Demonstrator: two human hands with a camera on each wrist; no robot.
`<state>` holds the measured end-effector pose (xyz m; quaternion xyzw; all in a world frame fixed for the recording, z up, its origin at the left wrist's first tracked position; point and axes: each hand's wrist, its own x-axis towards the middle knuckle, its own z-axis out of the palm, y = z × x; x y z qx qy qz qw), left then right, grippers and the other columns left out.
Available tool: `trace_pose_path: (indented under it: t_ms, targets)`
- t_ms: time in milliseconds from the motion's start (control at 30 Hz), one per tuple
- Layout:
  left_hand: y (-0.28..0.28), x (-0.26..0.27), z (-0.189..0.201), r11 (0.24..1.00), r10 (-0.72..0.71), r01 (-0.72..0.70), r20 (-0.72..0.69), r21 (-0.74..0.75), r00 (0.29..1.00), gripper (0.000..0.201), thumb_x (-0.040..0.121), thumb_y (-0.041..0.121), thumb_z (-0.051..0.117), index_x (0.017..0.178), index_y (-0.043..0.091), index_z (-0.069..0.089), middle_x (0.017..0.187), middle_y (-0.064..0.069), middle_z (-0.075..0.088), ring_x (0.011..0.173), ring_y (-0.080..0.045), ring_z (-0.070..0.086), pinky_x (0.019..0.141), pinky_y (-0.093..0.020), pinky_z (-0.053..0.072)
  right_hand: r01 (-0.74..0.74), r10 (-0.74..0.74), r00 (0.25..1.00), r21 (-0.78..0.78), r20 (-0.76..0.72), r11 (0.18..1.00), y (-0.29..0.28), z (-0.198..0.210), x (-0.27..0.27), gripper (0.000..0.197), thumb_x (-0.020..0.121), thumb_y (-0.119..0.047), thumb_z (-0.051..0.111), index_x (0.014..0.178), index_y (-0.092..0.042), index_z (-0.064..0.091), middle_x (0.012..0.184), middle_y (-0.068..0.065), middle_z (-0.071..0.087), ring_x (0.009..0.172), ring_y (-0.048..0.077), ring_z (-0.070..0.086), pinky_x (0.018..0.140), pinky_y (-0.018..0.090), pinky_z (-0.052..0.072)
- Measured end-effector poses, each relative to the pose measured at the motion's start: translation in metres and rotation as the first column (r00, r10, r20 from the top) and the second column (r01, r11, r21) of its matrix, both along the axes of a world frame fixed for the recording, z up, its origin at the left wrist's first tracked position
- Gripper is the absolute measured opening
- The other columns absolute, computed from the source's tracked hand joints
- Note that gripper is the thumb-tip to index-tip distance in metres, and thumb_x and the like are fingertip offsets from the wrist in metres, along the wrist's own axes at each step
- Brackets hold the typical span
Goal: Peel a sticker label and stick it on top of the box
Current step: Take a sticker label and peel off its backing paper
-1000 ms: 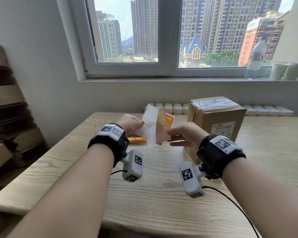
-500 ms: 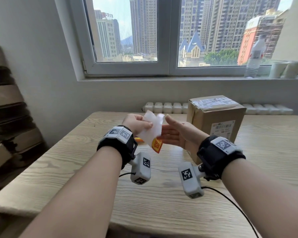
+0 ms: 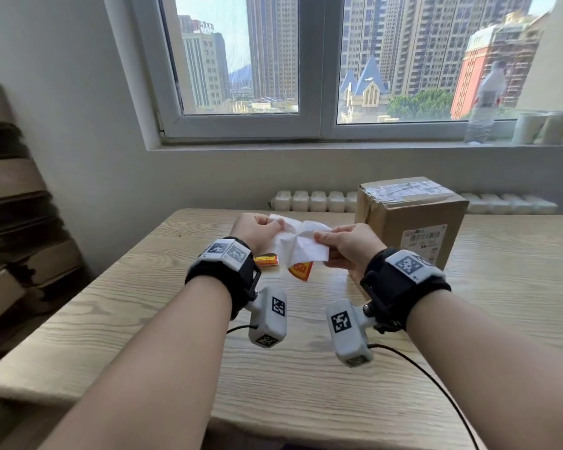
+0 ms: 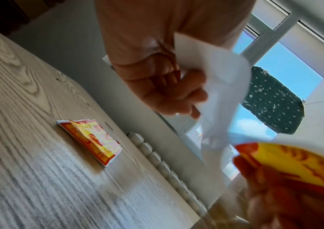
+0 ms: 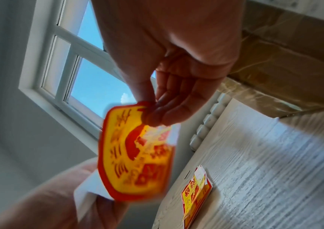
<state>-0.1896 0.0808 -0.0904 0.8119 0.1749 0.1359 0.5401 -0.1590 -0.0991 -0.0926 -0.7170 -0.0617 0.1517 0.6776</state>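
Observation:
A brown cardboard box [image 3: 410, 222] stands on the wooden table [image 3: 306, 368], right of my hands. My left hand [image 3: 275, 226] grips a crumpled white backing paper [image 3: 301, 243] above the table. Just to its right, my right hand [image 3: 322, 238] pinches the top edge of a red and yellow sticker label [image 5: 135, 155] between thumb and fingers. The label hangs down below the white paper [image 3: 301, 271], partly peeled off it. From the left wrist, my left hand [image 4: 186, 99] curls round the backing paper [image 4: 222, 86], with the label [image 4: 294, 162] blurred at lower right.
A small stack of more red and yellow stickers [image 3: 267, 259] lies on the table under my left hand. A radiator [image 3: 312, 201] and a window sill with a bottle [image 3: 483, 102] and cups run behind the table. Flat cardboard [image 3: 10, 222] is piled at the left.
The sheet stood upright between my hands with the label starting to lift. Now the white paper is spread and crumpled between both hands, and the label hangs below it.

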Motion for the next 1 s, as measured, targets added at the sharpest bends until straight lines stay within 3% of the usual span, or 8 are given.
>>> trace_pose_path:
  t_ms: [200,367,500,567,700,800,933,1000]
  targets:
    - [0.038,-0.003,-0.02,0.993,0.106,-0.109,-0.068,-0.041,0.992,0.032,0.085,0.03,0.063,0.059,0.013,0.055,0.069,-0.01,0.054,0.077,-0.02,0.048,0.073,-0.031,0.04,-0.01,0.011,1.0,-0.061,0.017,0.998,-0.005,-0.003,0.005,0.015,0.08,-0.009,0.073,0.07,-0.007,0.061,0.071,0.013,0.066,0.06,0.023,0.063,0.061,0.03,0.057]
    - [0.045,-0.006,-0.024,0.991,0.135,-0.134,-0.097,0.014,0.986,0.031,0.088,0.029,0.062,0.062,0.013,0.057,0.065,-0.01,0.055,0.075,-0.021,0.052,0.082,-0.04,0.053,-0.005,0.007,1.0,-0.062,0.023,0.998,0.004,-0.004,0.004,0.018,0.078,-0.011,0.075,0.087,-0.005,0.06,0.071,0.012,0.066,0.045,0.014,0.064,0.05,0.025,0.054]
    - [0.05,-0.01,-0.028,0.988,0.152,-0.146,-0.129,0.049,0.98,0.03,0.089,0.027,0.06,0.064,0.013,0.055,0.07,-0.014,0.054,0.058,-0.022,0.049,0.056,-0.025,0.045,0.004,0.001,0.999,-0.09,0.047,0.996,0.012,-0.002,0.0,0.028,0.079,-0.01,0.074,0.101,0.001,0.062,0.066,0.011,0.064,0.033,0.008,0.06,0.041,0.02,0.051]
    - [0.055,-0.009,-0.03,0.984,0.176,-0.169,-0.15,0.052,0.973,0.031,0.089,0.027,0.06,0.062,0.011,0.056,0.065,-0.014,0.053,0.052,-0.021,0.047,0.056,-0.025,0.044,0.004,0.003,0.998,-0.111,0.058,0.994,0.018,0.0,-0.003,0.026,0.079,-0.01,0.074,0.1,0.001,0.063,0.064,0.011,0.064,0.034,0.009,0.06,0.04,0.02,0.05]
    - [0.087,-0.028,-0.031,0.912,0.374,-0.314,-0.216,0.265,0.902,0.032,0.089,0.026,0.055,0.093,-0.003,0.07,0.092,-0.021,0.07,0.085,-0.033,0.067,0.073,-0.03,0.046,0.107,-0.099,0.992,-0.107,0.078,0.989,0.006,0.011,-0.001,0.012,0.081,-0.008,0.072,0.083,-0.003,0.061,0.066,0.011,0.06,0.047,0.017,0.058,0.038,0.019,0.051]
    - [0.102,-0.043,-0.036,0.9,0.393,-0.312,-0.257,0.305,0.883,0.036,0.089,0.024,0.053,0.096,-0.008,0.068,0.097,-0.022,0.071,0.08,-0.032,0.068,0.063,-0.022,0.054,0.164,-0.151,0.981,-0.11,0.121,0.98,-0.008,0.019,0.008,0.015,0.08,-0.008,0.073,0.092,-0.001,0.065,0.072,0.012,0.063,0.054,0.02,0.06,0.043,0.021,0.055]
    - [0.071,-0.038,-0.041,0.987,0.156,-0.161,-0.294,0.008,0.943,0.018,0.093,0.013,0.054,0.101,0.001,0.064,0.08,-0.013,0.058,0.061,-0.023,0.054,0.036,-0.021,0.052,-0.005,0.026,0.99,-0.151,0.135,0.988,0.015,0.021,-0.007,0.008,0.083,-0.01,0.07,0.081,-0.005,0.064,0.076,0.011,0.064,0.063,0.022,0.063,0.065,0.033,0.059]
    - [0.059,-0.035,-0.04,0.993,0.107,-0.117,-0.332,-0.009,0.937,0.013,0.091,0.012,0.058,0.099,0.003,0.064,0.086,-0.013,0.06,0.065,-0.023,0.059,0.046,-0.024,0.056,-0.025,0.052,0.986,-0.173,0.156,0.985,0.021,0.02,-0.011,0.014,0.084,-0.014,0.069,0.092,-0.003,0.066,0.079,0.01,0.066,0.068,0.021,0.064,0.073,0.036,0.057]
